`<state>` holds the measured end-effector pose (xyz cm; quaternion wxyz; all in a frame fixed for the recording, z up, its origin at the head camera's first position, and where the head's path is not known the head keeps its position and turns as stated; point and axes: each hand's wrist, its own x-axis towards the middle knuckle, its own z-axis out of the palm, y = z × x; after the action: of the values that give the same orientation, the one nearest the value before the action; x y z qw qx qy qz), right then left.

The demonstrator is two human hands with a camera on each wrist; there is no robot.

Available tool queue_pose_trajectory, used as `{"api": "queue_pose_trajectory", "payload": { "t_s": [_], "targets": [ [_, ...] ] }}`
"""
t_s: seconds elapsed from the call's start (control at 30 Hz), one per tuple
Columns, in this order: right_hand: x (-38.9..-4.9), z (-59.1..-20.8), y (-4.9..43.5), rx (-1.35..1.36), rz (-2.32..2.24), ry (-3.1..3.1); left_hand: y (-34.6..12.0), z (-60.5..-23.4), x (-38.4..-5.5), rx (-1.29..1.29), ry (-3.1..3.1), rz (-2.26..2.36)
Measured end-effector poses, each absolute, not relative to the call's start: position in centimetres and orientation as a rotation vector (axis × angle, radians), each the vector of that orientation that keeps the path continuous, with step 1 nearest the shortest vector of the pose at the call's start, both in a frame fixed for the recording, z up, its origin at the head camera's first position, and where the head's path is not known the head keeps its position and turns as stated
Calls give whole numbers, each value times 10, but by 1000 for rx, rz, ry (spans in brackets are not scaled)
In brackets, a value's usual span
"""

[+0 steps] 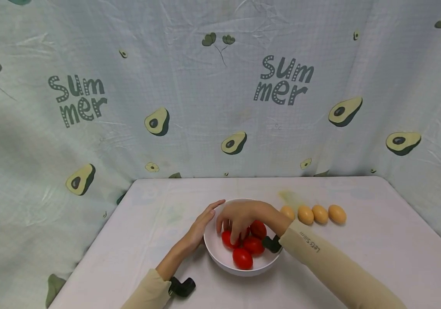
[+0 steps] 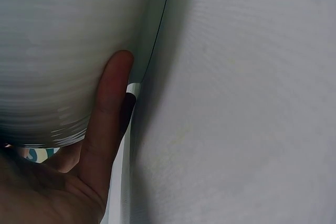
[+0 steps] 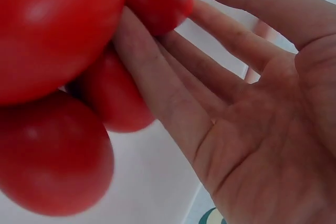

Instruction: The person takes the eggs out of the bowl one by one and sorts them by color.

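A white bowl (image 1: 239, 271) on the table holds several smooth, glossy red egg-shaped pieces (image 1: 242, 259). My left hand (image 1: 198, 231) rests on the bowl's left side with fingers extended; in the left wrist view one straight finger (image 2: 107, 103) lies along the outer wall. My right hand (image 1: 237, 216) reaches down into the bowl among the red pieces, palm down. The right wrist view shows long, nearly straight fingers (image 3: 173, 98) touching the red pieces, one fingertip slipping between them. Part of the fingertips is hidden behind these pieces.
Several orange-tan egg-shaped pieces (image 1: 320, 214) line up on the white table (image 1: 359, 257), right of the bowl and beyond the right forearm. Behind the table hangs a pale cloth (image 1: 193, 86) printed with avocados.
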<state>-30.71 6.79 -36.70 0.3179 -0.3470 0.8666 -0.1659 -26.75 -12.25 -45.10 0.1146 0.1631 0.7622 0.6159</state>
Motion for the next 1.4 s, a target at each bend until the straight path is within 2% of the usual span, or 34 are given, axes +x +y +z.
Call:
{"api": "queue_pose_trajectory", "payload": {
  "t_s": [0.17,0.5,1.4],
  "targets": [
    [-305,-369,65,-901,-394,2266,-123,-451,-268,493,2210,1808],
    [-298,-366,61,-1050,-98,2376,-123,-450,-270,516,2213,1798],
    [-306,-354,88,-1065,-445,2356,-121,-450,-269,461,2222,1820]
  ]
}}
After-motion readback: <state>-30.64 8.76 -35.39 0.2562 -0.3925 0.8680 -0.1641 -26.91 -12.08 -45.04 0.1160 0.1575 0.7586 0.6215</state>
